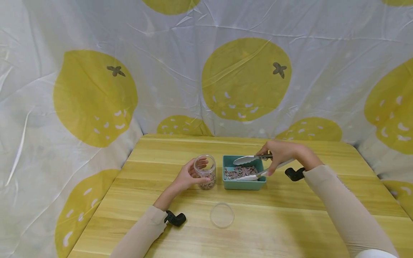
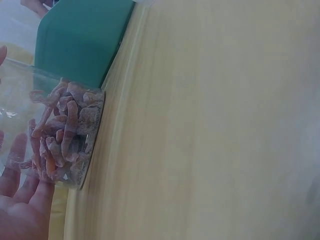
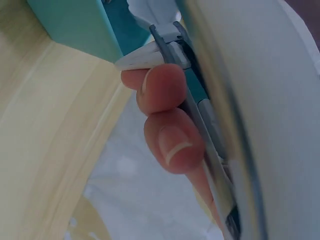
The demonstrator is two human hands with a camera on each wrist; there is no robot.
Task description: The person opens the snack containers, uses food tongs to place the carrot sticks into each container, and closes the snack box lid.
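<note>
My left hand (image 1: 187,176) holds a clear, lidless jar (image 1: 204,165), thumb on the near side and fingers round the far side. Wrinkled, brownish dried strips (image 2: 65,130) fill its lower part. To the jar's right stands a teal rectangular box (image 1: 245,185) with more pinkish-brown strips (image 1: 241,172) inside. The right hand (image 1: 281,154) grips metal tongs (image 1: 246,159) from above, their arms spread apart over the box. One tong tip lies low among the strips near the front wall, the other by the back. Curled fingertips (image 3: 172,142) press on the tongs in the right wrist view.
A round transparent lid (image 1: 222,215) lies flat on the wooden table (image 1: 274,222), in front of the jar and box. Behind the table's far edge hangs a white curtain (image 1: 174,71) printed with yellow fruit. Each wrist wears a small black camera (image 1: 175,218).
</note>
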